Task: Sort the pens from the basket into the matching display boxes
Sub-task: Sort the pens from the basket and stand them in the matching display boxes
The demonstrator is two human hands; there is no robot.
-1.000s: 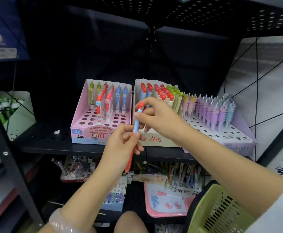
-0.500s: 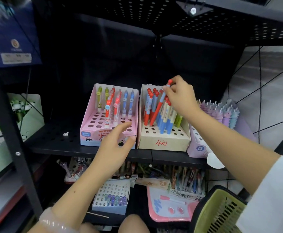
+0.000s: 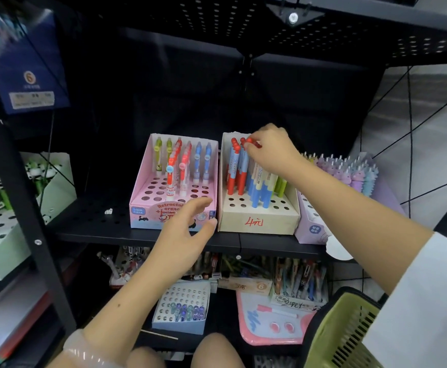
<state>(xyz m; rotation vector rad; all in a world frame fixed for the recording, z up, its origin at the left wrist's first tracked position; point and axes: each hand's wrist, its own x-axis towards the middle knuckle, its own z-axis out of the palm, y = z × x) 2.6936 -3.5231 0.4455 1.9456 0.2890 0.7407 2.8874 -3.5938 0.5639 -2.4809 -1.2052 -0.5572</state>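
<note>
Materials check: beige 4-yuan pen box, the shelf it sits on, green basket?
Beige box: looks like matte cardboard, with punched holes and a handwritten price. Shelf: likely black painted metal, perforated, bolted frame. Basket: probably moulded plastic, slotted green walls with a dark rim.

On the front of the pink cardboard pen box (image 3: 148, 211) I can read "Retractable eraser" and a small "Loper" tag. My tan cardboard box (image 3: 256, 221) has a red handwritten "4". The dark blue hanging card (image 3: 28, 75) shows a "6".

White sleeve (image 3: 429, 301), pale translucent bracelet (image 3: 84, 351)
</note>
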